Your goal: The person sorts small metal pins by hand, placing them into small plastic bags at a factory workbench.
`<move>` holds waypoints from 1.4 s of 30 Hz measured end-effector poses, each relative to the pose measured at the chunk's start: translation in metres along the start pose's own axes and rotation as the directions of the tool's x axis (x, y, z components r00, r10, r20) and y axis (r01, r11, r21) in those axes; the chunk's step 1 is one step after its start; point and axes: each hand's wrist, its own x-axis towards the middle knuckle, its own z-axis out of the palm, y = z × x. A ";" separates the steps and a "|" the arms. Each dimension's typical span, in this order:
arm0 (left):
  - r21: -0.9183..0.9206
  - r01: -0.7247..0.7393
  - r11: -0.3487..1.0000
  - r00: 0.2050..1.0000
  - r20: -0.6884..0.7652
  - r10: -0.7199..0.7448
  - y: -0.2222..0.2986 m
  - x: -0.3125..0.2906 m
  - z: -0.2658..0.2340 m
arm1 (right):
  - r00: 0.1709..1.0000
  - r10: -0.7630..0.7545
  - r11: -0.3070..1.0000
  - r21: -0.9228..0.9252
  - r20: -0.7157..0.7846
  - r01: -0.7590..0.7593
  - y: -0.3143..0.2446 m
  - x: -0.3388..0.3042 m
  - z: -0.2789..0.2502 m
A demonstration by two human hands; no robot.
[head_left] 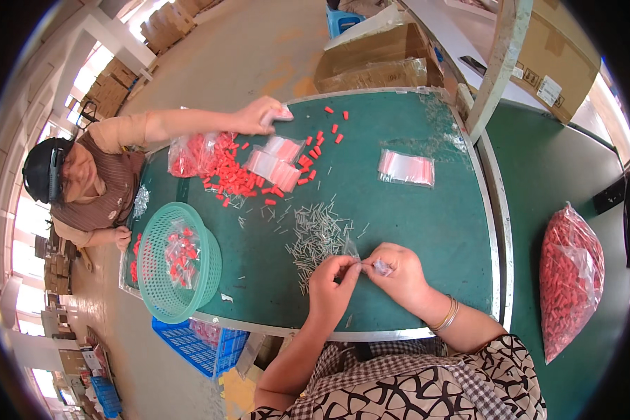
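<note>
My left hand (331,285) and my right hand (399,276) meet over the near edge of the green tabletop. Their fingertips pinch together on a small clear plastic bag (351,247), part of which sticks up past the fingers. Some crumpled clear plastic also shows inside my right hand's curled fingers; whether it is the same bag I cannot tell. Just beyond my left hand spreads a pile of thin silver metal pins or screws (316,234), too small to tell which. What the bag contains is hidden.
Red plastic pieces (231,168) lie heaped near flat bags (276,162); more flat bags (406,169) lie right. A co-worker's hand (257,116) grips a small bag or stack. A green basket (214,262) stands left. A big bag of red pieces (570,280) sits far right.
</note>
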 end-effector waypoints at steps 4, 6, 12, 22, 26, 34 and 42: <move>-0.118 0.127 0.985 0.992 -0.005 -0.128 -0.004 0.000 0.002 | 0.998 -0.070 0.996 -0.051 0.000 0.070 0.002 0.000 0.002; 0.017 0.019 1.000 1.000 -0.012 -0.018 -0.001 0.001 0.002 | 0.996 -0.087 0.994 -0.065 0.006 0.088 0.002 -0.001 0.002; 0.180 -0.110 0.978 0.992 -0.041 0.119 0.000 0.001 0.006 | 0.988 0.019 0.993 -0.118 0.154 -0.001 -0.001 -0.003 0.003; -0.036 0.145 0.989 0.988 -0.049 -0.147 -0.002 0.015 0.005 | 1.000 -0.008 0.991 -0.136 0.024 0.011 0.004 -0.004 0.003; -0.147 0.096 0.984 0.995 0.037 -0.091 -0.004 0.018 0.007 | 0.995 -0.051 0.987 -0.148 0.086 0.063 -0.001 -0.004 0.004; -0.095 0.075 0.993 0.996 -0.043 -0.080 -0.001 0.020 -0.003 | 0.960 -0.266 0.906 -0.317 0.091 0.281 -0.012 0.004 -0.007; -0.077 0.087 0.993 0.996 0.030 -0.085 0.009 0.012 0.001 | 0.944 -0.306 0.870 -0.366 0.122 0.329 -0.004 0.004 0.001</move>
